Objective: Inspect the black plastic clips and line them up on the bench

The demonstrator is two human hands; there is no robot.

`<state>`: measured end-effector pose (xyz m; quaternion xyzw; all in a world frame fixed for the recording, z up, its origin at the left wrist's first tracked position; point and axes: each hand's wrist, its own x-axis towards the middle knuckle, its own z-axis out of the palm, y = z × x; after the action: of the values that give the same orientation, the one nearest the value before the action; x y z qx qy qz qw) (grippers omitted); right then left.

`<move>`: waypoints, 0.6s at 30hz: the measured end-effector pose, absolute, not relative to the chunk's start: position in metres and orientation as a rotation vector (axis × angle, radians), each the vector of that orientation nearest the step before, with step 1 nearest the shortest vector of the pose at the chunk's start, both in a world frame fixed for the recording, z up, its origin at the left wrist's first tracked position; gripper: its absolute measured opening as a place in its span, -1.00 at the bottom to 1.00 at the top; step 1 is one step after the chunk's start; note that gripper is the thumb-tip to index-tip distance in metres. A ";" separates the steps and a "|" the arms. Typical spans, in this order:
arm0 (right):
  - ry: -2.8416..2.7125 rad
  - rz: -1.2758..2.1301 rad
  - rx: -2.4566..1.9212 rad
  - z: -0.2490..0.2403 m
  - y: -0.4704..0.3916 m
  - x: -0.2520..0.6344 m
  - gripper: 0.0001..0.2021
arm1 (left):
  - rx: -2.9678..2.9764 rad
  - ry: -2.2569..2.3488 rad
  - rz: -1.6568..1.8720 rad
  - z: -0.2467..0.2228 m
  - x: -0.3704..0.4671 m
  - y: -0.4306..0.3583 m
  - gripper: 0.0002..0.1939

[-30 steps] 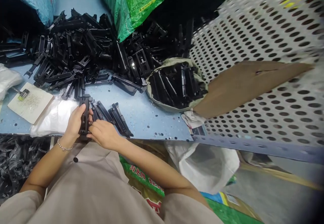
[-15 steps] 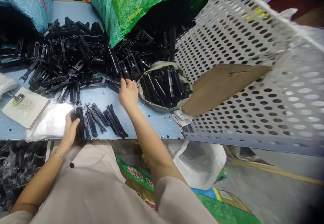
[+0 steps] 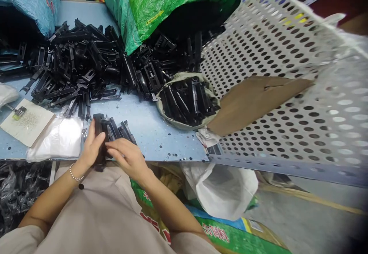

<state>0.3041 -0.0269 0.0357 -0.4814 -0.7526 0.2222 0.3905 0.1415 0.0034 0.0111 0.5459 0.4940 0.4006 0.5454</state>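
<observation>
My left hand is closed around a few long, narrow black plastic parts stacked side by side at the table's front edge. From the right, my right hand reaches in with bent fingers against the same stack, and its fingertips are partly hidden. Behind it, several loose black plastic parts lie on the blue table, partly covered by the hand. Farther back spreads a large heap of similar parts.
A green sack and a blue sack open over the heap. A cloth bag holds more parts. White plastic bags and a pale card lie left. A perforated panel with cardboard borders the right.
My right hand has come back from the heap's edge, moving left and nearer, to the stack. My left hand has shifted slightly right with the parts.
</observation>
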 end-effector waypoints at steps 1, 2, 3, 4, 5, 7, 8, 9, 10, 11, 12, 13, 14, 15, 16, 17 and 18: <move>-1.899 0.576 -1.239 0.037 -0.023 0.304 -0.79 | 1.261 1.182 0.921 0.013 0.138 0.003 -0.29; -1.889 0.562 -1.287 0.038 -0.015 0.307 -0.78 | 1.237 1.173 0.899 0.014 0.134 0.004 -0.33; -1.894 0.541 -1.351 0.037 -0.006 0.312 -0.75 | 1.214 1.156 0.890 0.016 0.130 0.006 -0.35; -1.919 0.528 -1.420 0.035 0.004 0.319 -0.72 | 1.193 1.144 0.891 0.019 0.126 0.010 -0.35; -1.956 0.535 -1.491 0.032 0.015 0.326 -0.70 | 1.179 1.145 0.899 0.021 0.123 0.017 -0.36; -2.014 0.582 -1.650 0.025 0.031 0.336 -0.70 | 1.176 1.177 0.936 0.028 0.119 0.039 -0.37; -2.013 0.603 -1.723 0.023 0.035 0.339 -0.70 | 1.187 1.189 0.962 0.032 0.118 0.052 -0.37; -1.993 0.611 -1.768 0.020 0.038 0.340 -0.70 | 1.200 1.189 0.981 0.036 0.119 0.066 -0.37; -1.960 0.606 -1.777 0.019 0.039 0.340 -0.69 | 1.207 1.177 0.991 0.039 0.121 0.078 -0.37; -1.921 0.580 -1.757 0.020 0.038 0.339 -0.67 | 1.206 1.152 0.981 0.043 0.123 0.087 -0.37; -1.886 0.530 -1.720 0.021 0.037 0.337 -0.64 | 1.204 1.115 0.950 0.046 0.127 0.093 -0.38; -1.865 0.456 -1.682 0.022 0.035 0.335 -0.62 | 1.201 1.068 0.900 0.049 0.132 0.095 -0.38; -1.871 0.365 -1.652 0.025 0.034 0.334 -0.62 | 1.197 1.016 0.841 0.051 0.136 0.093 -0.40; -1.911 0.272 -1.628 0.027 0.034 0.334 -0.63 | 1.194 0.965 0.786 0.052 0.140 0.088 -0.41; -1.975 0.188 -1.605 0.029 0.034 0.335 -0.63 | 1.185 0.923 0.747 0.052 0.144 0.081 -0.42; -2.053 0.125 -1.575 0.030 0.034 0.336 -0.63 | 1.168 0.893 0.725 0.052 0.147 0.072 -0.42; -2.130 0.088 -1.541 0.031 0.035 0.338 -0.62 | 1.141 0.877 0.720 0.052 0.148 0.064 -0.41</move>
<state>0.3376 0.0351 0.0309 -0.5667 -0.7835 0.0323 0.2529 0.1480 0.0641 0.0516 0.5111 0.3925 0.3222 0.6934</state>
